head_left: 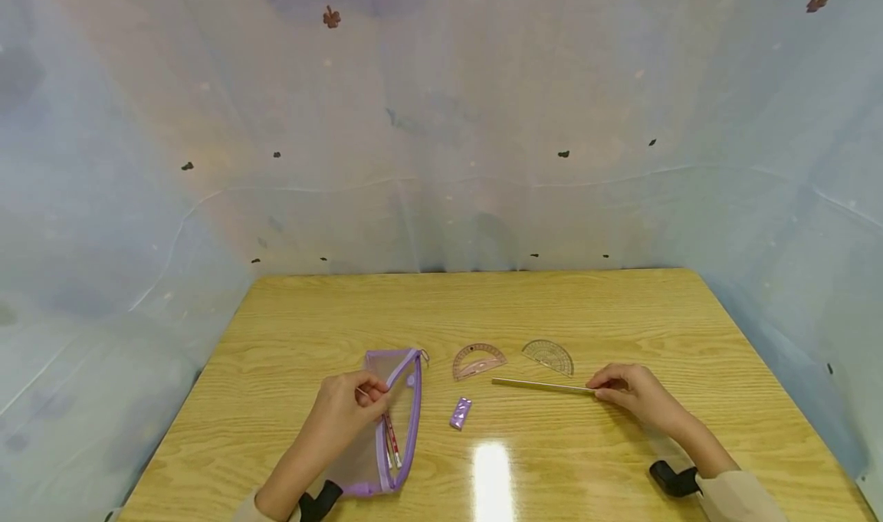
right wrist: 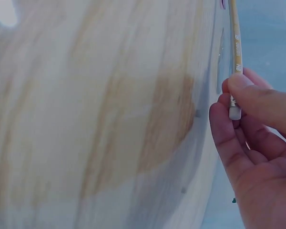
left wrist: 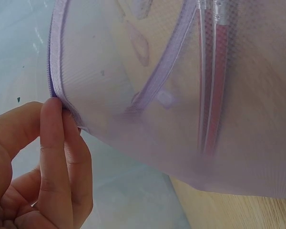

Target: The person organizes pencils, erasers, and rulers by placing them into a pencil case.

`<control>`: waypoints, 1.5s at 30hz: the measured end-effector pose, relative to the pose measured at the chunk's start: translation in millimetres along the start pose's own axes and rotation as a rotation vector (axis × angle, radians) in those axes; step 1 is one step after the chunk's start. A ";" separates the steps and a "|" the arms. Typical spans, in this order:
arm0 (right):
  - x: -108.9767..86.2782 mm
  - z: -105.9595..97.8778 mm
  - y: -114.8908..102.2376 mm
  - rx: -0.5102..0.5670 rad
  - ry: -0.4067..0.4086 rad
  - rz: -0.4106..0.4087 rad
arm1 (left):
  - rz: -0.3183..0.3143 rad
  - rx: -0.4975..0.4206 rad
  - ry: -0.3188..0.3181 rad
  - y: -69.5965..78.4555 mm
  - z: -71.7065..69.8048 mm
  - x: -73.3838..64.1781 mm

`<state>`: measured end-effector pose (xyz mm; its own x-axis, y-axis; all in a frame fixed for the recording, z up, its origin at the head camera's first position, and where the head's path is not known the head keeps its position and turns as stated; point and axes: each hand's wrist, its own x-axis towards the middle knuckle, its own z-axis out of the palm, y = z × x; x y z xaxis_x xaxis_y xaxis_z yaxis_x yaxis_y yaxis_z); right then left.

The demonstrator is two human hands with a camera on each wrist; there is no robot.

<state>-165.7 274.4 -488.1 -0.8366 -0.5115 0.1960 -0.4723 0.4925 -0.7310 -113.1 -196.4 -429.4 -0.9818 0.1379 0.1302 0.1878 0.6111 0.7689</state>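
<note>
My left hand (head_left: pixel 345 405) pinches the zipped edge of a purple mesh pencil case (head_left: pixel 415 418), which lies with its long opening parted. In the left wrist view, thumb and fingers grip the zip tape near one end, and red pencils (left wrist: pixel 218 81) show through the mesh. My right hand (head_left: pixel 633 393) holds a yellow pencil (head_left: pixel 538 385) by its eraser end, its length pointing left toward the case. The right wrist view shows thumb and fingers around the pencil just above its white eraser (right wrist: pixel 235 113).
Behind the pencil lie a pinkish protractor (head_left: pixel 480 365) and a clear protractor (head_left: pixel 549 356). A small purple wrapped block (head_left: pixel 460 413) sits between the case and the pencil. The wooden table (head_left: pixel 310 307) meets a pale patterned curtain (head_left: pixel 441 123) at its back edge.
</note>
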 end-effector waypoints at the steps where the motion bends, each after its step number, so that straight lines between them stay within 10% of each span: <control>1: -0.2 0.3 -0.7 0.001 0.006 -0.006 | 0.001 0.000 0.000 -0.3 0.0 -0.2; 25: 8.9 18.6 -20.0 0.035 0.068 -0.071 | -0.011 -0.015 0.010 -3.7 1.5 -2.2; 45: 17.8 32.6 -54.7 0.077 0.048 0.068 | -0.023 -0.013 0.020 -2.2 2.1 0.4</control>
<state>-145.7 215.4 -465.8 -0.8792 -0.4434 0.1745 -0.3932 0.4682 -0.7913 -113.8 -196.1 -432.4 -0.9862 0.1083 0.1251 0.1653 0.6040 0.7797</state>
